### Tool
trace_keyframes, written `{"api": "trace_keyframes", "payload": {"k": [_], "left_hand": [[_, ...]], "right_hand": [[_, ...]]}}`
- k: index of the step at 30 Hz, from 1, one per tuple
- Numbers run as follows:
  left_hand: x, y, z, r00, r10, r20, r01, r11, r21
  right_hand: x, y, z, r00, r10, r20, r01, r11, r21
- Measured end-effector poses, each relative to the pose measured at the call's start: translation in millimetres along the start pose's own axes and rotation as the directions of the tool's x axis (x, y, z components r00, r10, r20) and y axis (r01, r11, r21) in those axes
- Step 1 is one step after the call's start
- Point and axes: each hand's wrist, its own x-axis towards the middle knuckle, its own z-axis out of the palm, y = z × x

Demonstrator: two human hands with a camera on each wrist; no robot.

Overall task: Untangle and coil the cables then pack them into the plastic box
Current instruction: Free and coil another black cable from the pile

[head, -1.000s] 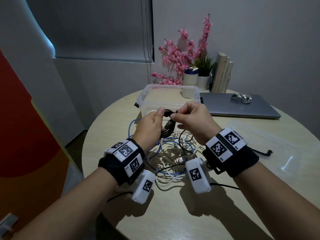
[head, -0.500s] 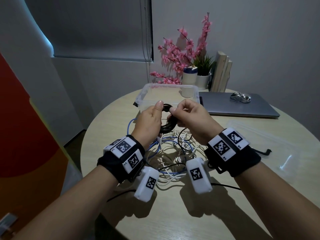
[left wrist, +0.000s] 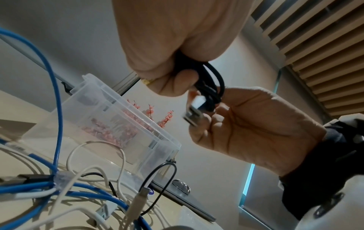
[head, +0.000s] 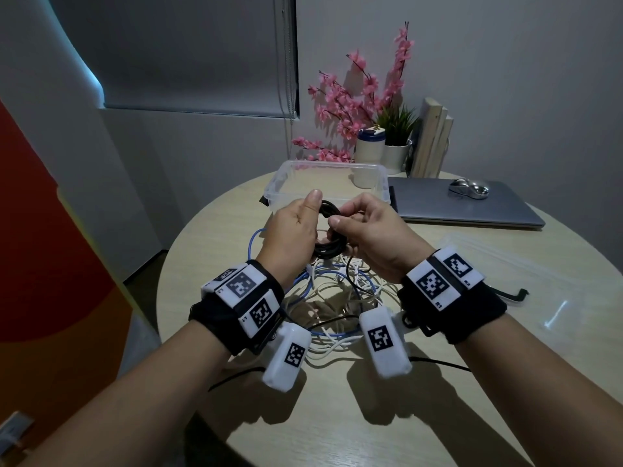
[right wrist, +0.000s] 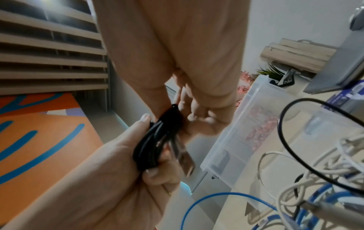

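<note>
A small black cable coil [head: 328,252] is held up between both hands above the table. My left hand [head: 312,215] grips its left side, thumb up along the top. My right hand [head: 342,222] pinches the coil's upper part with curled fingers. The left wrist view shows the black cable [left wrist: 209,87] with a USB plug [left wrist: 194,112] sticking out by the right hand's fingers. In the right wrist view the coil [right wrist: 155,147] lies in the left hand's fingers. Just behind the hands stands the clear plastic box [head: 279,183], open. A tangle of blue, white and black cables [head: 332,298] lies under the hands.
The box's clear lid [head: 526,281] lies on the round table [head: 337,416] at the right. A closed laptop [head: 472,210] with a mouse [head: 468,188] on it sits at the back right. Pink flowers [head: 357,106], pots and books stand behind the box.
Both hands have risen a little with the black coil, closer to the box. The right hand's fingers have shifted on the coil's top.
</note>
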Motion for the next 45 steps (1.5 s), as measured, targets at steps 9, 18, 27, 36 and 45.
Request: {"api": "trace_keyframes", "payload": {"k": [9,18,27,36,45], "left_hand": [[5,-6,-10,0.998,-0.054,-0.020,0.055,0.997,0.050],[2,-11,-20,0.988,-0.090,0.125,0.077,0.991,0.108],[-4,-24,-69,0.949,-0.249,0.194,0.251,0.968,0.016],[-4,-47,-130,0.951,-0.309,0.004,0.308,0.947,0.092],[15,-89,-167,0.853,-0.495,-0.168,0.522,0.816,0.246]], "right_hand": [[2,2,3,0.998,0.033,0.056,-0.026,0.992,-0.123],[12,6,3,0.999,0.043,-0.021,-0.047,0.969,-0.244],[25,27,24,0.992,0.118,-0.036,-0.123,0.940,-0.320],[36,47,73,0.977,0.166,0.137,-0.080,0.871,-0.485],[34,53,99,0.870,0.257,0.420,0.308,0.380,-0.872]]}}
